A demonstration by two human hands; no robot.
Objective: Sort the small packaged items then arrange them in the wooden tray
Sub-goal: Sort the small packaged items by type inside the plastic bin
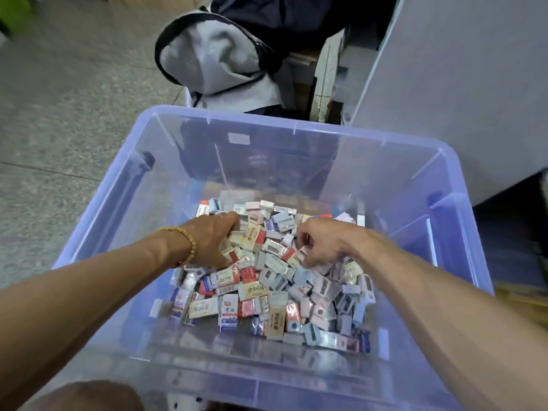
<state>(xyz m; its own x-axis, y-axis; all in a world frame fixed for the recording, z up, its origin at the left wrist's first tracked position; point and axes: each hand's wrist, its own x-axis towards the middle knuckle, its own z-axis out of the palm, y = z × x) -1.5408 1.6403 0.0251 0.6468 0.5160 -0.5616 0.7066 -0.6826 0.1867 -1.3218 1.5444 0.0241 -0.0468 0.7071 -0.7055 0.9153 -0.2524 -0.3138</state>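
A heap of small wrapped packets (pixel 267 295), white, red, blue, pink and tan, covers the bottom of a clear bluish plastic bin (pixel 296 129). Both my arms reach down into it. My left hand (pixel 215 238), with a bead bracelet at the wrist, grips a bunch of tan and white packets at the heap's left. My right hand (pixel 321 241) has its fingers curled down into the packets near the middle; whether it holds one is hidden. No wooden tray is in view.
The bin stands on a speckled grey floor (pixel 59 129). Behind it lies a grey and black bag or garment (pixel 213 57). A grey cabinet side (pixel 459 84) rises at the right. My knee (pixel 89 396) shows at the bottom left.
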